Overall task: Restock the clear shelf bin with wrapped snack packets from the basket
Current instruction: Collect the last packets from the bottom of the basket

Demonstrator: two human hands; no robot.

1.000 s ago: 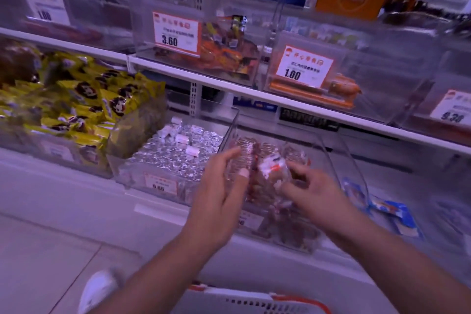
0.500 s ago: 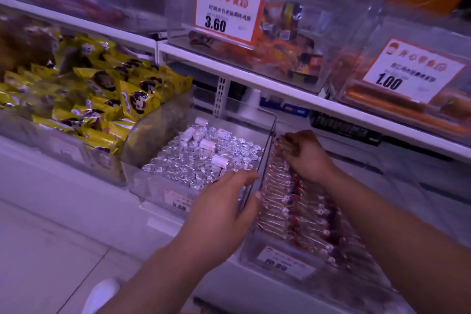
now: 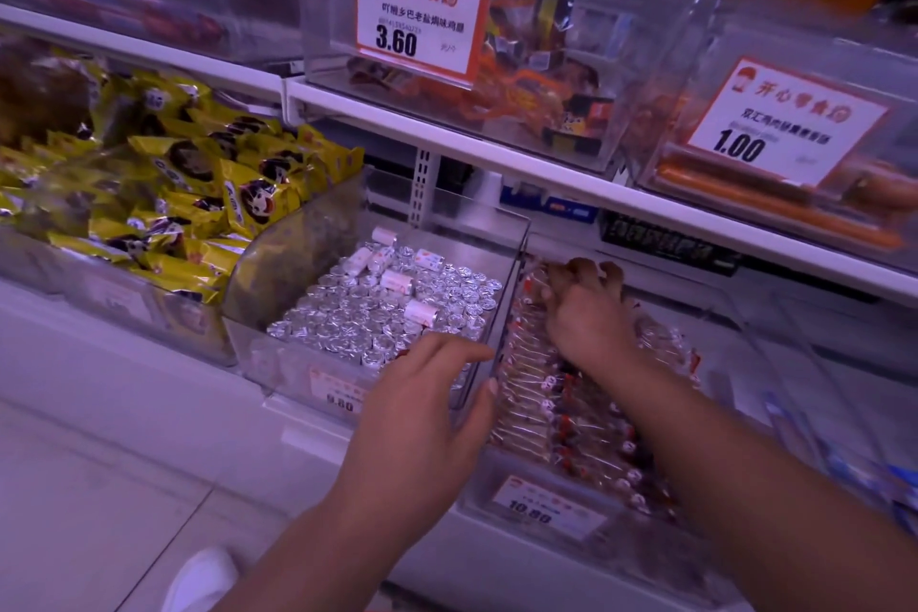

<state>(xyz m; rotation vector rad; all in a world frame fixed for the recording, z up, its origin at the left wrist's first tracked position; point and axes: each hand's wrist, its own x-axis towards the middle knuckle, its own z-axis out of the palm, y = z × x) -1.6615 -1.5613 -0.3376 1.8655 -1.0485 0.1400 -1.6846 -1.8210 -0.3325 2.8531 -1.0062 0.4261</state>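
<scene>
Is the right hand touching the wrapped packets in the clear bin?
Touching. The head view shows the right hand lying on the wrapped packets at the bin's far end, fingers curled down among them.

Both bare forearms enter from the near edge and reach away toward the far side. Left hand (image 3: 422,408) sits nearer, palm down, fingers straight and together pointing right and far, thumb spread toward the right, holding nothing. Right hand (image 3: 586,313) is farther and to the right of it, wrist bent down, fingers (image 3: 581,269) curled downward at the far end; whether they pinch anything cannot be told. The two hands are apart, not touching. Right forearm runs diagonally from near right.
</scene>
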